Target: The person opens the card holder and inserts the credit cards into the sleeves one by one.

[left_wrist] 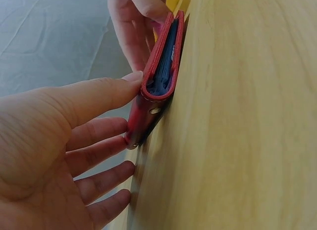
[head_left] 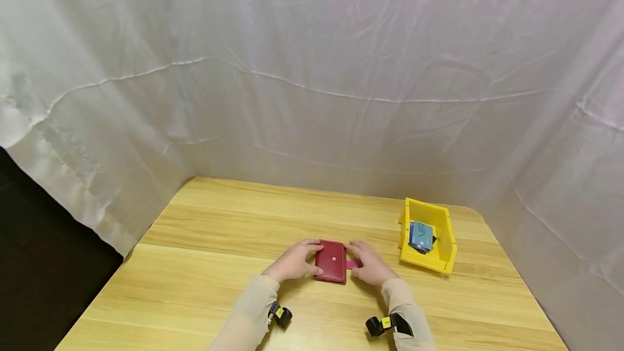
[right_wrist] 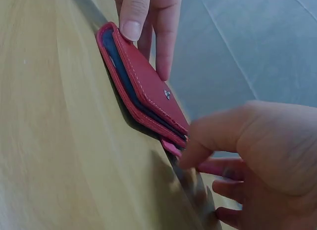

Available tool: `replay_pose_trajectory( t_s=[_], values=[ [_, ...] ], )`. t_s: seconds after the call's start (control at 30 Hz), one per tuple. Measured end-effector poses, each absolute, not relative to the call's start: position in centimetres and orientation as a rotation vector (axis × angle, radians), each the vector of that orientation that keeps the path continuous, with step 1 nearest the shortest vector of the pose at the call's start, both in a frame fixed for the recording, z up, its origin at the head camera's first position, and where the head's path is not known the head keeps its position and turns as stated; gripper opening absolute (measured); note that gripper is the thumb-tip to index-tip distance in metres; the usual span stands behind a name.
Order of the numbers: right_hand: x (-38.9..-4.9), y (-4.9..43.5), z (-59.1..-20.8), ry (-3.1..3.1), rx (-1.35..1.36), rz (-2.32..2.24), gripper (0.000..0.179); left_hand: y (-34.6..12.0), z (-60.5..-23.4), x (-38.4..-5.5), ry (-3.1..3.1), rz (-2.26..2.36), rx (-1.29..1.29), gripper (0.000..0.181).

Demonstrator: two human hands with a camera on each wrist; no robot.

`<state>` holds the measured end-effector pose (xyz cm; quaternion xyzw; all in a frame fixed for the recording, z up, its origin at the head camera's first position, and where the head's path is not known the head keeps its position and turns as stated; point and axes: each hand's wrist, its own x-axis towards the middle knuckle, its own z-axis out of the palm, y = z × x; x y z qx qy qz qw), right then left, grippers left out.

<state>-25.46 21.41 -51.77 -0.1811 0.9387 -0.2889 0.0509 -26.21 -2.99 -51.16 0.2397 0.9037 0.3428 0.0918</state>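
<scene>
A red wallet (head_left: 331, 262) lies folded on the wooden table, with a snap stud on its upper cover. Dark inner sleeves show between its covers in the left wrist view. My left hand (head_left: 294, 260) rests on the folded edge, thumb and fingertips touching it with the fingers fairly straight. From the wallet's other side a pink strap (right_wrist: 171, 147) sticks out to the right. My right hand (head_left: 368, 264) is at that strap, its thumb over it and fingers behind; the thumb hides part of the strap and is blurred in the right wrist view.
A yellow bin (head_left: 444, 258) stands at the back right of the table, with several cards (head_left: 421, 235) in it. Pale grey curtains (head_left: 331, 123) hang behind the table (head_left: 195, 286) and along its sides. Both wrists carry small black cameras.
</scene>
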Motion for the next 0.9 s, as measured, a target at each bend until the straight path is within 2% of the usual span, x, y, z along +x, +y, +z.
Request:
replay_pose_trajectory(
  t_s=[0.5,0.73,0.9],
  values=[
    [-25.13,22.10,-51.65,2.694,-0.556,-0.769,0.108,-3.20,-51.32,-26.16,2.693,1.022,0.740,0.062],
    [-25.25,21.99,-51.69,2.699,-0.537,-0.768,0.106,-3.03,-50.80,-26.17,2.687,1.007,0.728,0.063],
    [-25.27,21.90,-51.79,2.711,-0.519,-0.762,0.105,-2.54,-50.47,-26.43,2.691,0.952,0.749,0.071]
  ],
)
